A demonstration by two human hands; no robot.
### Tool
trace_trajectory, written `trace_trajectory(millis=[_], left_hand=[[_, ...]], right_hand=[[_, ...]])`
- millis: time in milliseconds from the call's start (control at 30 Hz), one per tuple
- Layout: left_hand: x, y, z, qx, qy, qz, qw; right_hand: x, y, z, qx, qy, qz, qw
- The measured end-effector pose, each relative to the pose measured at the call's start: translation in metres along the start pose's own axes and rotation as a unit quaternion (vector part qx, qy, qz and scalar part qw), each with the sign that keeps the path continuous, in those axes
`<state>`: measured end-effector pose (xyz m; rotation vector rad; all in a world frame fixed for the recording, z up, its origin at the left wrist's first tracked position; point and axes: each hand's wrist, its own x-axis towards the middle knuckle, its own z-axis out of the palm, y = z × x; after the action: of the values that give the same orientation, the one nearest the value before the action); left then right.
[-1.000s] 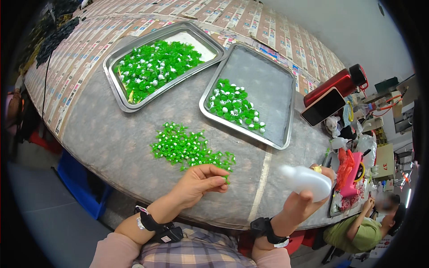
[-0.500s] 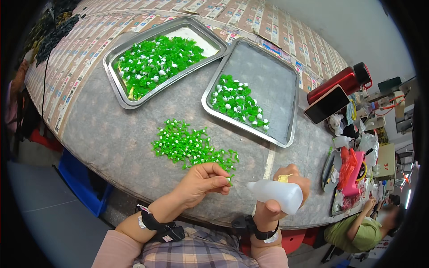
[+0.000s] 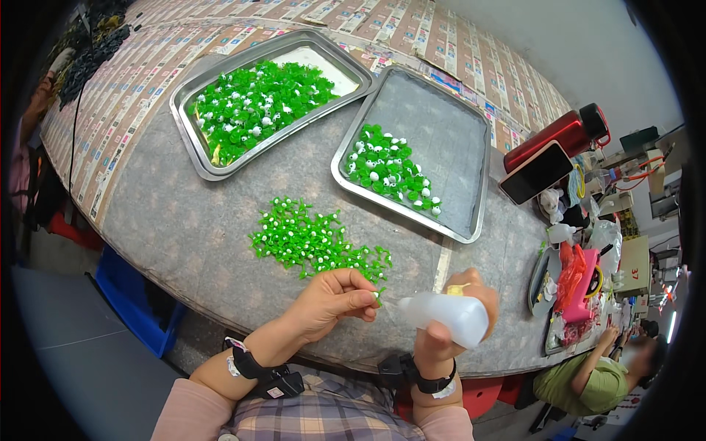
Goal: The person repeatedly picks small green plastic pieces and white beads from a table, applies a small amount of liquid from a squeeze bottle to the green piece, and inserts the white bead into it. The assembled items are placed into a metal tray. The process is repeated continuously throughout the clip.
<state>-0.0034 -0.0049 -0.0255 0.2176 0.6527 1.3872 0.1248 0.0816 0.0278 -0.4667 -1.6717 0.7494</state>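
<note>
My left hand (image 3: pixel 323 303) pinches a small green plastic piece (image 3: pixel 379 294) with a white spot between thumb and fingers, at the table's near edge. Wrapped round a translucent white squeeze bottle (image 3: pixel 457 320), my right hand (image 3: pixel 482 295) tilts it on its side. The bottle's thin tip points left and is close to the green piece; whether they touch I cannot tell. Something yellow is wrapped on a right finger. Just beyond my left hand lies a loose pile of similar green pieces (image 3: pixel 309 239) with white spots.
Two metal trays, a left one (image 3: pixel 209 170) and a right one (image 3: pixel 482 184), hold green pieces with white balls. At the right stand a red flask (image 3: pixel 548 140) and a phone (image 3: pixel 537 173), then a pink holder (image 3: pixel 585 294). A co-worker in green (image 3: pixel 596 382) sits beyond.
The squeeze bottle in my right hand has moved left, bringing its tip near the green piece. My left hand stays in place.
</note>
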Motion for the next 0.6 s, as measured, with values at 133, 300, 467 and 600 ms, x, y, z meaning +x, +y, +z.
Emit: trace_trajectory(millis=[133, 300, 467, 600], left_hand=[[0.0002, -0.0005, -0.0004, 0.003, 0.0, 0.001, 1.0], [-0.0001, -0.0002, 0.0004, 0.007, 0.01, -0.005, 1.0], [-0.0002, 0.0004, 0.0015, 0.012, 0.016, 0.005, 1.0], [-0.0001, -0.0039, 0.003, 0.112, 0.025, 0.115, 0.987]], right_hand=[[0.0001, 0.0028, -0.0033, -0.002, 0.034, 0.013, 0.999], [0.003, 0.0029, -0.001, -0.025, 0.018, 0.002, 1.0], [0.0005, 0.0042, -0.0018, -0.009, 0.052, 0.013, 0.999], [-0.0003, 0.0036, -0.0043, 0.009, 0.048, 0.021, 0.999]])
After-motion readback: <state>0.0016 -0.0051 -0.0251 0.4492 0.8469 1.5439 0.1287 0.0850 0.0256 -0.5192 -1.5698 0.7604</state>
